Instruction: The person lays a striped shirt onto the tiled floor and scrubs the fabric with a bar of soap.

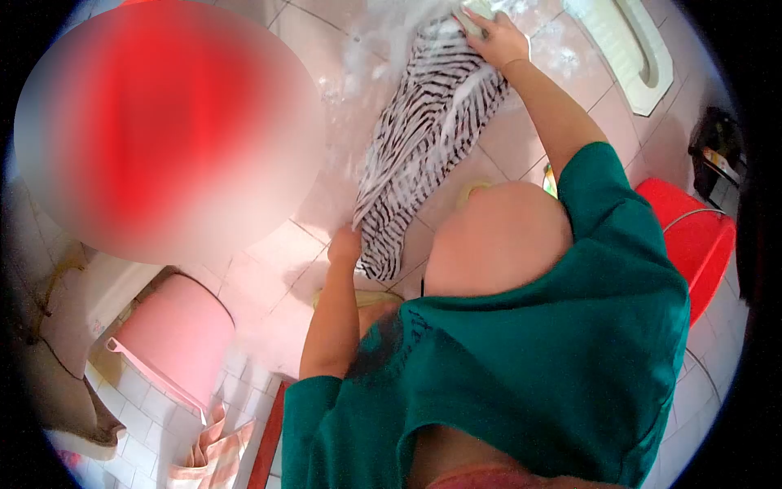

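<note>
A black-and-white striped cloth (436, 122) lies stretched over the pink tiled floor, wet and with white suds at its far end. My left hand (344, 244) is closed on its near left edge. At the far end my right hand (498, 39) has its fingers wrapped around a pale, block-shaped object (477, 11), pressed down at the cloth; whether it is a soap bar or a brush I cannot tell. Foam (375, 41) spreads on the tiles beside the cloth.
A white squat toilet (643, 73) is set in the floor at the upper right. On the right stands a red bucket (692, 244) with a wire handle. A pink bucket (175, 338) is at the lower left, near a checked cloth (213, 452). A blurred red area covers the upper left.
</note>
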`<act>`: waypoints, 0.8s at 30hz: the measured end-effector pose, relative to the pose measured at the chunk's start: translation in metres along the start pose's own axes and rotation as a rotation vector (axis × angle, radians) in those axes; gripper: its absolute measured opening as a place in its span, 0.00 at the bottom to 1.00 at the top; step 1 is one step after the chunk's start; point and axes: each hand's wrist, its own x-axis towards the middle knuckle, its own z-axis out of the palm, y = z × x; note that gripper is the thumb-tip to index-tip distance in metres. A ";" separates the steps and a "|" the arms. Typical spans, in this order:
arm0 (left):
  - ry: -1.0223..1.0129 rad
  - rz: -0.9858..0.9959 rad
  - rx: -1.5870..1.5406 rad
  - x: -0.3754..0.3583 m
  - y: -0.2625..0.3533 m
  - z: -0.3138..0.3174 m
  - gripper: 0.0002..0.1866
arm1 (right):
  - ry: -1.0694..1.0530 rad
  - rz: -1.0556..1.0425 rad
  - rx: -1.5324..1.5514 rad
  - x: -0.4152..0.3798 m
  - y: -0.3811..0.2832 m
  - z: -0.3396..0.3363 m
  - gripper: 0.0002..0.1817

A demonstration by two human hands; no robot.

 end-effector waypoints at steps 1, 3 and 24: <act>0.013 0.014 -0.015 -0.003 0.003 -0.002 0.24 | 0.007 0.075 0.021 0.002 -0.001 0.000 0.29; 0.025 0.022 -0.043 -0.012 0.009 -0.006 0.24 | -0.069 0.149 0.092 -0.006 -0.026 0.004 0.31; -0.081 -0.100 -0.053 -0.002 0.002 0.000 0.23 | -0.557 -0.747 0.405 -0.123 -0.177 0.008 0.28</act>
